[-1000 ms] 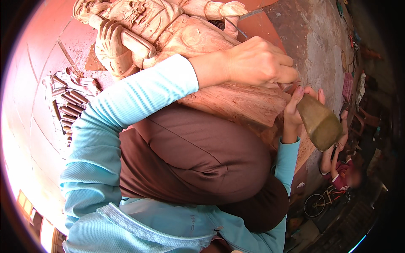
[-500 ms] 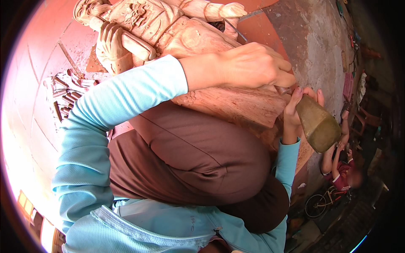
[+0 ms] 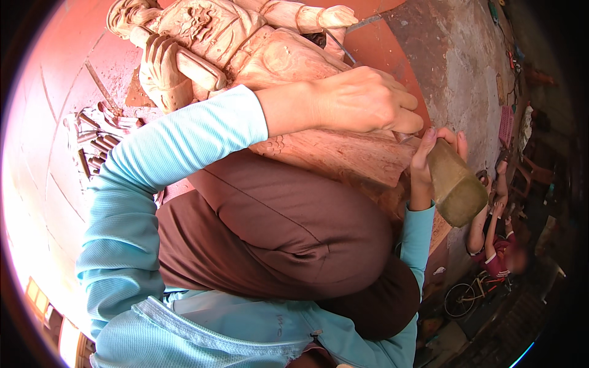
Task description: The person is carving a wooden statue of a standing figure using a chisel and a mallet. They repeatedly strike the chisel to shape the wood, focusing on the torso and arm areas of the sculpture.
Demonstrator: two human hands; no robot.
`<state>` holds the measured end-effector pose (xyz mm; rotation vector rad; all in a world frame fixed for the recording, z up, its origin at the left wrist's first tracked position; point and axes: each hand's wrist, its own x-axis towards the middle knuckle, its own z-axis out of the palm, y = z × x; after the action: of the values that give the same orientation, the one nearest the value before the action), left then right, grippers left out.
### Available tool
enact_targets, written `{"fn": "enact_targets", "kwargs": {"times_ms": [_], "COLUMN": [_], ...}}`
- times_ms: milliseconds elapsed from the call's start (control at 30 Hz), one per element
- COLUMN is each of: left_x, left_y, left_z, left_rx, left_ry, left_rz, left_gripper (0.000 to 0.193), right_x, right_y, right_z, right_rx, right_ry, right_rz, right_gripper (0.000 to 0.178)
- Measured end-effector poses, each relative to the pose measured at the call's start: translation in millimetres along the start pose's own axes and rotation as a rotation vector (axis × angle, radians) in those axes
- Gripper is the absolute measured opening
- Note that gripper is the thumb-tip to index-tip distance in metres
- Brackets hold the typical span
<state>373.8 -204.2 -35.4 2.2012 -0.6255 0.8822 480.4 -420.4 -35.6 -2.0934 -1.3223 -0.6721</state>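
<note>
A pale carved wooden figure [image 3: 270, 52] lies across the upper middle, with robe folds and a hand clasping a roll-like object. My left hand [image 3: 362, 101] rests over its lower part, fingers closed on a thin chisel [image 3: 347, 54]. The chisel's metal shaft shows beyond my knuckles, against the figure's far arm; the rest is mostly covered by my fingers. To its right, my right hand [image 3: 423, 156] grips a yellowish-brown mallet [image 3: 455, 184], thumb on the near side and fingertips showing behind. The mallet's narrower end is close to my left fingers; whether they touch I cannot tell.
Several chisels and gouges [image 3: 98, 144] lie on a cloth at the left, on the reddish tiled floor [image 3: 46, 122]. My bent leg in brown trousers [image 3: 288, 227] is just below the figure. Another person [image 3: 498, 251] sits at the far right near a bicycle [image 3: 463, 299].
My left hand has shifted slightly left. The mallet in my right hand has moved a little left and down. The figure has stayed nearly in place.
</note>
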Motion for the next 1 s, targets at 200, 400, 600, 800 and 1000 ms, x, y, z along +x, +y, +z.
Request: {"fn": "enact_targets", "kwargs": {"times_ms": [200,400,600,800,1000], "left_x": [-1.0,0.7,2.3,4.7,6.3], "left_y": [0.3,-10.0,-14.2,-17.2,-20.4], "left_z": [0.1,-2.6,0.7,2.0,7.0], "left_rx": [0.008,-0.077,-0.157,-0.167,-0.191], "left_ry": [-0.029,-0.055,-0.089,-0.085,-0.113], "left_rz": [-0.012,0.065,0.071,0.069,0.056], "left_gripper": [0.009,0.010,0.012,0.013,0.015], "right_x": [-0.3,-0.1,-11.1,11.3,2.6], "right_y": [-0.4,0.0,42.3,51.8,62.5], "right_z": [0.7,4.2,20.5,12.3,26.9], "right_rx": [0.073,0.011,-0.056,-0.183,-0.111], "right_ry": [0.029,0.081,0.110,0.177,0.243], "right_rz": [0.019,0.028,-0.182,-0.316,-0.264], "right_gripper": [0.044,0.040,0.050,0.053,0.049]}}
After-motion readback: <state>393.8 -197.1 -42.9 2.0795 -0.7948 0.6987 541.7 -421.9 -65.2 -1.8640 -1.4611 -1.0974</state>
